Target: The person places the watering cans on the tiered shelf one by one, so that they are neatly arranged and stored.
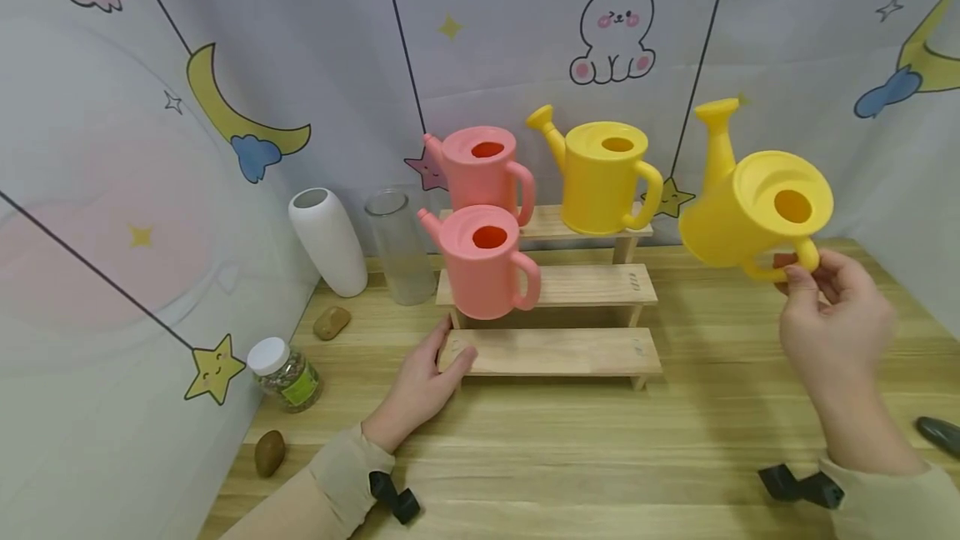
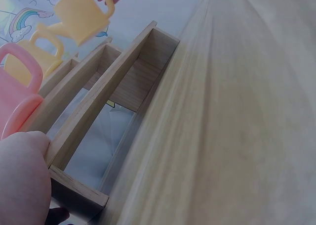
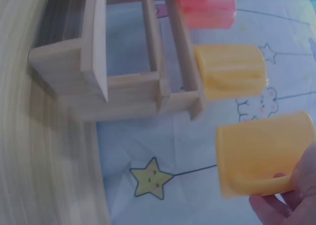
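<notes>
At the right, my right hand (image 1: 838,315) pinches the handle of a yellow watering can (image 1: 720,223), which hangs tilted above the table with its spout up. My left hand (image 1: 416,390) holds the left end of a three-step wooden stand (image 1: 558,352) at its lowest step, the thumb lying over the top. One pink watering can (image 1: 480,277) sits at the left of the middle step. Behind it, on the top step, is another pink watering can (image 1: 476,173). A second yellow watering can (image 1: 596,182) occupies the top step's right side.
Left of the stand are a white vase (image 1: 330,244) and a clear glass vase (image 1: 405,261). Nearer lie a brown stone (image 1: 332,322), a lidded jar (image 1: 288,377) and a dark brown stone (image 1: 270,452). A dark stone (image 1: 939,433) lies at the far right. A printed curtain (image 1: 525,48) hangs behind.
</notes>
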Demonstrator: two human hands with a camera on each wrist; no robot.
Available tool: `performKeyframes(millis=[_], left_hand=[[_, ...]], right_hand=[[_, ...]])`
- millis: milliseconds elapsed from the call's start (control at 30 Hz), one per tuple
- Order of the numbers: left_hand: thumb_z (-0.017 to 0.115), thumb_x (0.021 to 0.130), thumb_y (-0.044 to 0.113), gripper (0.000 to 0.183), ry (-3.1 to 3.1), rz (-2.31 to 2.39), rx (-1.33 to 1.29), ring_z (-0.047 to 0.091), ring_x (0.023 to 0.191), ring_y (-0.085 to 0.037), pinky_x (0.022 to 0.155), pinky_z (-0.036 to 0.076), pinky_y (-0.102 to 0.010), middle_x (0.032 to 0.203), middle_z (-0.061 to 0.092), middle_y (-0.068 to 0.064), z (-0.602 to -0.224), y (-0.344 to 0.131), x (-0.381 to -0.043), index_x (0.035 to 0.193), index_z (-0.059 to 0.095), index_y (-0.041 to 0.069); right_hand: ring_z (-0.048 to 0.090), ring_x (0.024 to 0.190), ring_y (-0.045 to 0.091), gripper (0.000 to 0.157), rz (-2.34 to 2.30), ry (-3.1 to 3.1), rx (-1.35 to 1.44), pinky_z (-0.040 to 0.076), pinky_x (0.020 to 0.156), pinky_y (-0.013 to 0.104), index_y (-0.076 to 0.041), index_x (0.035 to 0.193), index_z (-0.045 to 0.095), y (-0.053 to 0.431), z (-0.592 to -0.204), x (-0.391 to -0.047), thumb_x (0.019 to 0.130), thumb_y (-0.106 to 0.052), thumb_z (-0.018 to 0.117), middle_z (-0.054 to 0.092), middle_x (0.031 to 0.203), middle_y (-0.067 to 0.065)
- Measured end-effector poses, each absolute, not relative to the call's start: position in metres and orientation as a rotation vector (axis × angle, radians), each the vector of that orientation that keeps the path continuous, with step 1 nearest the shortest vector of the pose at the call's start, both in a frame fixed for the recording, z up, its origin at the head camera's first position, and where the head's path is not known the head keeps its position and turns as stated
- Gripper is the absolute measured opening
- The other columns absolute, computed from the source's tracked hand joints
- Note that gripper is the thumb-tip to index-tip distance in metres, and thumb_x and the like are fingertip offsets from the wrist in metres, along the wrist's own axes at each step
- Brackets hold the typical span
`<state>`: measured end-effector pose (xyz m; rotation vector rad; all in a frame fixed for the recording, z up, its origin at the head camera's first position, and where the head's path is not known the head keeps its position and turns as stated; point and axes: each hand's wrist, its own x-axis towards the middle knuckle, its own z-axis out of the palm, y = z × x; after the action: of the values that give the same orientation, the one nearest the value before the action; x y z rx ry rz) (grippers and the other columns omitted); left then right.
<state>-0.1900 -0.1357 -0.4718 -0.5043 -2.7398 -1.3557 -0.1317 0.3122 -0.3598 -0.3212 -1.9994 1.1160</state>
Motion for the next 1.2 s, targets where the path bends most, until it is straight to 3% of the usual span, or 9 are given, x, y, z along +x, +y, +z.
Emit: performKeyframes(millis=[433,967,1200], left_hand=[[0.058,0.099,0.057,0.081,-2.738,-1.369,-0.498,0.044,0.148,-0.026,0.119,0.041,-0.049,0.161,0.044,-0.008,-0.471,-0.136,-0.19,0.161,0.031,0.012],[0.058,0.099,0.057,0.081,-2.745,-1.376,-0.491,0.044,0.148,-0.026,0.119,0.041,-0.049,0.161,0.044,-0.008,-0.471,-0.136,-0.19,0.162,0.031,0.013],[0.058,0.099,0.057,0.081,-2.745,-1.358,-0.494,0.044,0.148,-0.026,0.119,0.041,-0.05,0.161,0.044,-0.008,-0.472,-0.136,-0.189,0.161,0.031,0.012]], right_hand=[[0.063,0.089,-0.019,0.025,1.018,-2.006,-0.226,0.049,0.075,-0.001,-0.006,0.122,0.071,0.292,-0.345,-0.121,0.101,-0.016,0.06,0.066,0.098,-0.033],[0.064,0.088,-0.017,0.023,1.026,-1.999,-0.118,0.049,0.073,-0.001,0.004,0.117,0.07,0.275,-0.334,-0.109,0.098,-0.008,0.063,0.064,0.096,-0.038],[0.066,0.089,-0.016,0.021,1.016,-1.962,-0.063,0.049,0.072,-0.001,0.0,0.115,0.073,0.272,-0.331,-0.102,0.097,-0.005,0.063,0.066,0.097,-0.038]])
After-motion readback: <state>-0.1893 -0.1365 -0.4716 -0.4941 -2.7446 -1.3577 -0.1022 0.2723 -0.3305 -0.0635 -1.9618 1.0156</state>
